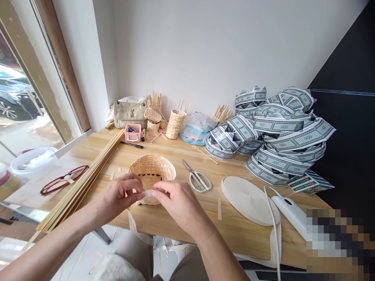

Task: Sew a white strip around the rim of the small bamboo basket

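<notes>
A small woven bamboo basket (152, 168) sits near the front edge of the wooden table (234, 230). Both my hands meet just in front of it. My left hand (121, 193) and my right hand (172, 203) pinch between their fingertips a pale whitish strip (149, 194), held against the basket's near side. A length of the same pale ribbon hangs down below the table edge.
Scissors (198, 178) lie right of the basket. A flat roll of cream tape (249, 199) and a white tool (291, 212) lie further right. Long bamboo strips (88, 179) and red glasses (63, 180) are at left. Patterned bands (278, 132), small baskets and a bag stand at the back.
</notes>
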A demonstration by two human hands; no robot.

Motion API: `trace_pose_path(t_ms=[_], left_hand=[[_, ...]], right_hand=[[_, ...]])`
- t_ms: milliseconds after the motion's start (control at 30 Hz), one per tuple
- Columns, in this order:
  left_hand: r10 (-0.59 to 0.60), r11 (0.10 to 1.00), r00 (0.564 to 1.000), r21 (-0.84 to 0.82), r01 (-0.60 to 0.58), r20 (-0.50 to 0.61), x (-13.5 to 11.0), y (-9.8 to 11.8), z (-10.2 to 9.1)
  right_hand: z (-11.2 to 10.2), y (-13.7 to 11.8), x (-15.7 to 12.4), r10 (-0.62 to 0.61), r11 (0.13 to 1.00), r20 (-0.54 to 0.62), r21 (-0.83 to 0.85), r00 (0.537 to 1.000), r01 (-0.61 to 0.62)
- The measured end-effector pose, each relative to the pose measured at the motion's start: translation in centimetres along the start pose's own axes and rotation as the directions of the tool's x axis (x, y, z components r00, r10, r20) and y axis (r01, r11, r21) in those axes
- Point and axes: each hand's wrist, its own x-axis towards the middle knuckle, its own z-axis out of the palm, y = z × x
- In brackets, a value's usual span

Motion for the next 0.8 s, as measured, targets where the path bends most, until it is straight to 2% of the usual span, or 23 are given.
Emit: trace_pose_path(t_ms=[133, 267, 367, 600, 800], left_hand=[[0.021, 0.996, 1.0, 0.087, -0.021, -0.002, -0.18, -0.32, 0.01], [0.029, 0.988, 1.0, 0.149, -0.03, 0.007, -0.13, -0.48, -0.22], [0.015, 0.991, 1.0, 0.134, -0.016, 0.008, -0.05, -0.34, -0.32], [-0.106, 0.987, 0.994, 0.127, 0.1, 0.037, 0.12, 0.52, -0.7], [-0.055, 0.994, 0.998, 0.098, 0.057, -0.031, -0.03, 0.11, -0.21]], right_hand=[[0.46, 0.17, 0.13, 0.043, 0.996, 0.014, -0.073, 0.999, -0.042], [0.85, 0.43, -0.04, 0.077, 0.995, -0.007, -0.063, 0.997, -0.077], [0.91, 0.46, -0.11, 0.087, 0.995, -0.007, -0.044, 0.996, -0.088], [0.71, 0.53, -0.12, 0.092, 0.996, 0.002, 0.019, 0.996, -0.092], [0.68, 0.68, -0.2, 0.092, 0.994, -0.009, 0.057, 0.996, -0.091]])
